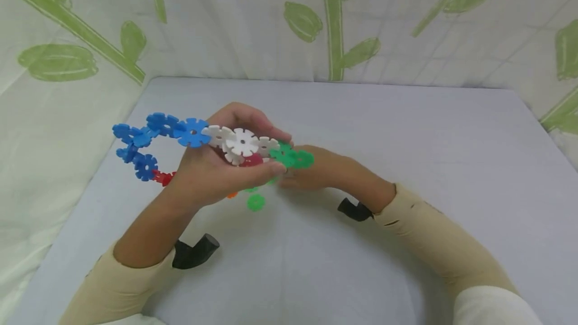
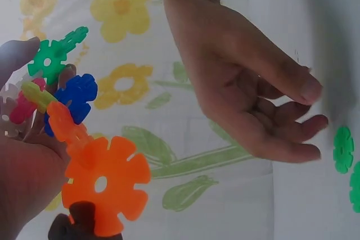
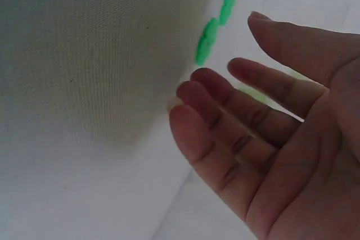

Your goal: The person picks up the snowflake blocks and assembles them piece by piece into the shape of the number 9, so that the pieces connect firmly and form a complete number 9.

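Observation:
My left hand holds up a linked chain of flower-shaped plastic discs. Blue discs curve off to the left, white discs lie between thumb and fingers, and a green pair sticks out past the thumb. A large orange disc hangs from the chain in the left wrist view. Behind and below it, my right hand is low over the table, its fingers loosely bent with nothing in them. Loose green discs lie on the table just beyond those fingertips.
A pale cloth covers the table. White curtains with green leaf prints stand behind and at the sides. A black piece sits at the left wrist, another black piece at the right.

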`<action>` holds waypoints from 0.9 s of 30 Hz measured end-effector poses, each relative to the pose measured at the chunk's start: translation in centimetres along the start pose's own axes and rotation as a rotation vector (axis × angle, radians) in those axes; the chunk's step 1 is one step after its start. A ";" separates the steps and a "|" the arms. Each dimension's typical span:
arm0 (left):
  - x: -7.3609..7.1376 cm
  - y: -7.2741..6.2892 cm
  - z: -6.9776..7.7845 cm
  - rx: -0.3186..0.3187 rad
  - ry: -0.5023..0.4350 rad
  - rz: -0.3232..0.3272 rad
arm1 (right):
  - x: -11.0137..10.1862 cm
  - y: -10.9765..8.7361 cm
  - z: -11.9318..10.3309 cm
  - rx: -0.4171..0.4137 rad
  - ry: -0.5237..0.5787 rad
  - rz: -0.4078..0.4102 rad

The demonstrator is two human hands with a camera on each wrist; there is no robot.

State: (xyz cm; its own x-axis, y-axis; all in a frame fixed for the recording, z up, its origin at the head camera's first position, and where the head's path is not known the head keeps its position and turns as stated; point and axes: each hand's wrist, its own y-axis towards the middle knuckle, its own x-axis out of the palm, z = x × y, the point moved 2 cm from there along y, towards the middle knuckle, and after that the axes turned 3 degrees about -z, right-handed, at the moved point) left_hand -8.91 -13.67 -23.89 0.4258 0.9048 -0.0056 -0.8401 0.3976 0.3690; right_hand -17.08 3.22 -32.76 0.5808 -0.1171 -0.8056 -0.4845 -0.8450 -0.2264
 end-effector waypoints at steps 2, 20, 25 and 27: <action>0.0 0.0 -0.1 -0.003 0.004 -0.003 | 0.4 1.3 -0.1 0.006 0.020 -0.008; -0.5 0.0 0.0 -0.011 0.044 0.010 | 1.0 1.7 0.0 0.077 0.073 -0.078; -0.7 -0.1 -0.1 -0.015 0.035 0.026 | -0.4 -0.3 -0.4 -0.027 0.180 0.030; -0.8 -0.1 -0.2 -0.009 0.035 0.030 | -1.1 -1.4 -0.6 -0.085 0.256 0.071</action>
State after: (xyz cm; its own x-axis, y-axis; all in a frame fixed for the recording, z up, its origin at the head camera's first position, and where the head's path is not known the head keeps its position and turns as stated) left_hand -9.23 -14.36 -24.06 0.3882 0.9212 -0.0270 -0.8556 0.3711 0.3608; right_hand -16.65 4.18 -31.23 0.6991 -0.2965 -0.6507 -0.4793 -0.8696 -0.1187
